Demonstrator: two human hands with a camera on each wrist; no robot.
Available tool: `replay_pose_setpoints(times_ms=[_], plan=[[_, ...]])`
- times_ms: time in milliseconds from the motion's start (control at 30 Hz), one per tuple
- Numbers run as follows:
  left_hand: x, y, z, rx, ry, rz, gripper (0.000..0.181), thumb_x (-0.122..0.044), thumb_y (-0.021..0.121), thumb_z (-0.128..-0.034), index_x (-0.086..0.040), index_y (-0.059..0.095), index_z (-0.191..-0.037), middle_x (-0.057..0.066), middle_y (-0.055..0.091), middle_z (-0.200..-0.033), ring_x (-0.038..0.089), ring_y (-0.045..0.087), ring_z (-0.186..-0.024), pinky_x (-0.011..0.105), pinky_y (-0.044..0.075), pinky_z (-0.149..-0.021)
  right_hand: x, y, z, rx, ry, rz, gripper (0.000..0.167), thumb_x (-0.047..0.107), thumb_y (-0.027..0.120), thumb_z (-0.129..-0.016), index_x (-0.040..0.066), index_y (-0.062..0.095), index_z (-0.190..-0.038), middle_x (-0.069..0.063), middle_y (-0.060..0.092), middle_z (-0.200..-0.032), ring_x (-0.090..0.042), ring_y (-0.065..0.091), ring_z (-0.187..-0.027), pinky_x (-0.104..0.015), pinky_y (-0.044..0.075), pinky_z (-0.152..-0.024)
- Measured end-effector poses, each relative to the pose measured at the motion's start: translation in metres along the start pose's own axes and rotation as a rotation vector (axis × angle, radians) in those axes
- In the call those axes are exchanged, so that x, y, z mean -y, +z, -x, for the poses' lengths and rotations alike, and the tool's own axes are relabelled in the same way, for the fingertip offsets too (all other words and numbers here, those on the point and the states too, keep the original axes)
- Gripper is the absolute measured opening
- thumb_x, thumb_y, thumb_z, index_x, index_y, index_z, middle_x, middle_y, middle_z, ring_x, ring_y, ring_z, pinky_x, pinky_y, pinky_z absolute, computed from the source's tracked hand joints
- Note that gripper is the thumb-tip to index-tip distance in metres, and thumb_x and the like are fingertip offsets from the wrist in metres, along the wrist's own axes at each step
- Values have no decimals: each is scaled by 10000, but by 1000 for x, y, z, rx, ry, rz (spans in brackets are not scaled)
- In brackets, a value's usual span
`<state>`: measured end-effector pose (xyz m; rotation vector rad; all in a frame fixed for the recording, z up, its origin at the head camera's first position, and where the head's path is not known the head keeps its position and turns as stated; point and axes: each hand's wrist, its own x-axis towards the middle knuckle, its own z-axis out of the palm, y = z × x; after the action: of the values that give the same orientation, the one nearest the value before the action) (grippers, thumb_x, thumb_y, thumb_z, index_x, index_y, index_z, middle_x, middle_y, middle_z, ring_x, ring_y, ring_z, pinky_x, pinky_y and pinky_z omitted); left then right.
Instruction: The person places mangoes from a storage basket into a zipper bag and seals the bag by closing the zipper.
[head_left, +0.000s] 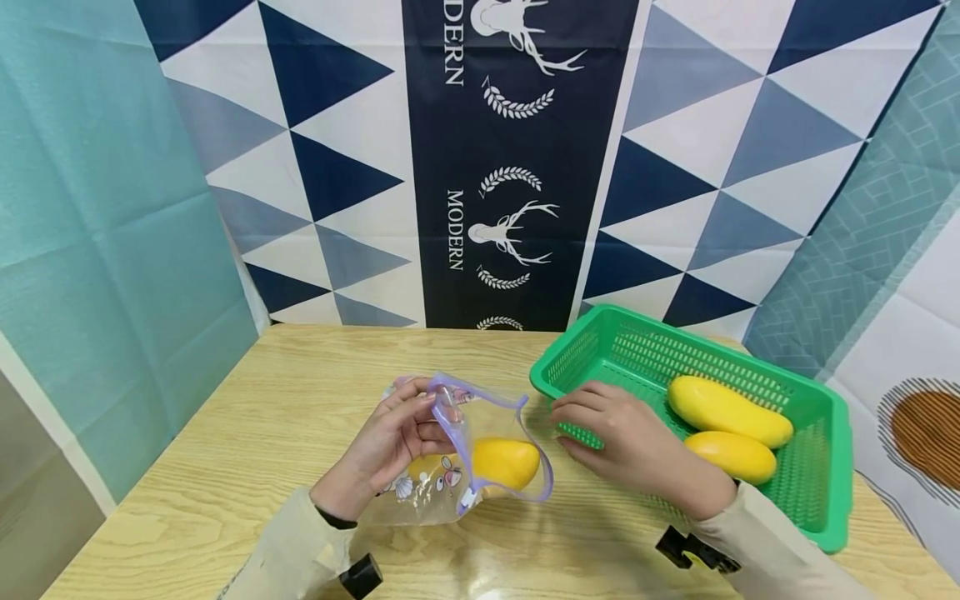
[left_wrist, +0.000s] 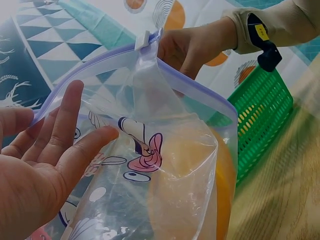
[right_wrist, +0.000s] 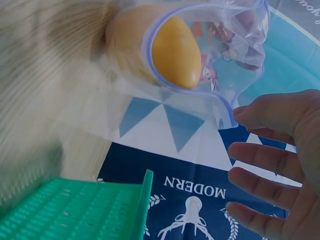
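A clear zip bag with a lilac rim and cartoon prints lies on the table, its mouth spread wide and facing right. Inside it is a smooth, oblong yellow fruit, whose rounded end shows through the opening in the right wrist view. My left hand pinches the bag's upper rim between thumb and fingers. Between the bag and the green basket hovers my right hand, its fingers slightly bent and holding nothing. In the right wrist view, its thumb appears close to the rim's corner; contact is unclear.
Two more yellow fruits, an upper one and a lower one, lie in the right part of the basket. The wooden table ends at a patterned cloth backdrop.
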<state>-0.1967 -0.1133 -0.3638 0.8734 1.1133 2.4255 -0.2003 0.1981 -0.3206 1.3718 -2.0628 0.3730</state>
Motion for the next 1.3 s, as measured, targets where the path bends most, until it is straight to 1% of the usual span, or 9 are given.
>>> replay_pose_setpoints(times_ms=[67,100,233,433,800,900,1000,1200,1300], plan=[[1,0,0,3,1,5,391,-30,291,-1079,-153,657,-1142,49,749,-985,192,735,-891,401,584,-808,-1,-1,1,-10,-1,39,421,403,414,-1050,131,730,-994,10,713,-990,-193,627,-902,-396,545,-739],[1,0,0,4,1,7,390,-30,291,-1079,-153,656,-1144,49,749,-983,192,735,-891,400,584,-808,-2,-2,1,-12,2,56,474,429,370,-1052,132,732,-982,9,713,-981,-198,624,-902,-403,539,-735],[1,1,0,2,0,3,387,-30,296,-1078,-153,656,-1148,49,749,-980,192,735,-892,405,583,-812,-4,-7,2,-17,16,122,531,476,338,-1050,137,734,-947,3,713,-953,-218,614,-901,-417,512,-711],[2,1,0,5,-4,-6,378,-28,304,-1075,-146,655,-1151,50,748,-984,194,735,-892,409,581,-814,-8,-14,3,-10,36,189,571,497,311,-1051,128,731,-933,-6,711,-934,-243,609,-907,-417,475,-686],[2,1,-1,9,-7,6,376,-31,306,-1076,-148,657,-1144,52,749,-983,195,736,-889,414,581,-814,-20,-27,7,-8,43,261,586,489,291,-1054,113,718,-917,-47,707,-900,-300,603,-899,-459,468,-690],[2,1,-1,8,-8,3,381,-29,302,-1076,-149,657,-1148,51,749,-984,193,736,-888,410,582,-813,-24,-32,8,3,49,268,574,481,302,-1054,109,718,-918,-57,708,-896,-312,606,-900,-481,482,-712],[2,0,-1,11,-7,0,386,-27,295,-1077,-147,654,-1152,51,748,-986,193,736,-884,405,582,-813,-27,-36,10,8,57,281,583,487,301,-1053,107,721,-914,-62,708,-891,-315,606,-896,-482,477,-707],[2,0,0,4,-12,2,381,-27,297,-1076,-149,652,-1142,50,748,-984,192,736,-884,410,581,-814,-34,-43,14,-18,35,307,592,476,297,-1060,96,720,-896,-78,705,-869,-328,610,-864,-510,487,-687],[2,0,0,-2,-16,1,373,-31,302,-1077,-148,651,-1141,50,748,-982,191,736,-884,411,581,-814,-39,-46,16,-17,39,320,604,485,294,-1058,93,721,-888,-83,707,-863,-335,611,-856,-522,498,-687]])
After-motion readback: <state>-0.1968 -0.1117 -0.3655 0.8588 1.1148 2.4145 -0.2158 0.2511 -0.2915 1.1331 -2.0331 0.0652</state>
